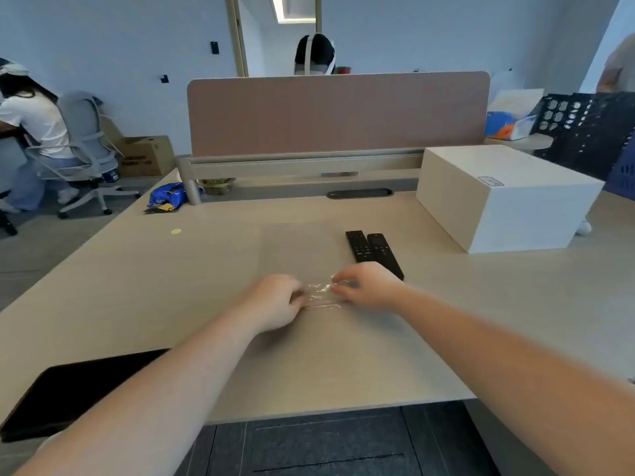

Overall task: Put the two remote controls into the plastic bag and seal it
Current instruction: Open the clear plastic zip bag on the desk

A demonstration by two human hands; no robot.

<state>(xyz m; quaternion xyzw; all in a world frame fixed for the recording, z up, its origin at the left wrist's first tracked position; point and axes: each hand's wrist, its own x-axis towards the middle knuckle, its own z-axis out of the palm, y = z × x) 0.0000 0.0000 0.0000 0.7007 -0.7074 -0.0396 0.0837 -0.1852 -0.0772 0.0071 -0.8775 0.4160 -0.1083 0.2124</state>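
The bag (302,255), clear and hard to see, is lying flat on the bench (137,286), its near edge crinkling between the two hands. The left hand (275,302) is resting on that edge with its fingers (297,297) curling together and pinching the plastic. The right hand (366,285) is gripping the same edge from the other side, its fingers (342,280) closing on the film. The two remotes (372,250), both black, are lying side by side and touching just right of the bag, outside it, their near ends partly hidden behind the right hand. Right of the bag and beyond the remotes, a white box (508,197) is sitting on the bench. Far left of the bag, near the partition, a blue packet (168,197) is lying. Near left of the bag, a black pad (68,393) is overhanging the bench's front edge.
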